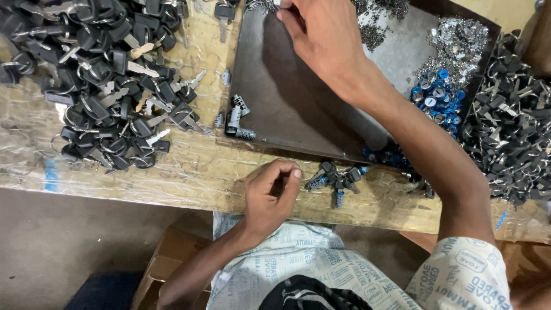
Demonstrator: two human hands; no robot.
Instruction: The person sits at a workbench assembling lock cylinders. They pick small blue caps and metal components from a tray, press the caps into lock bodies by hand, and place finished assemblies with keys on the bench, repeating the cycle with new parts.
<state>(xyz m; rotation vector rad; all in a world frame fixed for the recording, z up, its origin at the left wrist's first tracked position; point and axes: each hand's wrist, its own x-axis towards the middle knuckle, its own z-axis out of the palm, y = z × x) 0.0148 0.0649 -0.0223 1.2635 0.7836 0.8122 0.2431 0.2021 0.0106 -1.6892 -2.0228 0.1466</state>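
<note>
— Hands first: what is each of yours doing?

— Your left hand rests on the table near its front edge, fingers curled in with thumb meeting fingertips; whether it pinches something small, I cannot tell. Your right hand reaches far across the dark metal tray, fingers closed at a small piece by the top edge, mostly cut off from view.

— Where are the lock cylinders?

— A small cluster of lock cylinders lies just right of your left hand, long axes roughly fanning out left and right. That hand is much the nearer. Three more cylinders sit at the tray's left edge.

— And the tray?

— It holds blue-capped parts, shiny metal rings and small dark bits. A pile of black-headed keys lies left of it, another key heap right.
</note>
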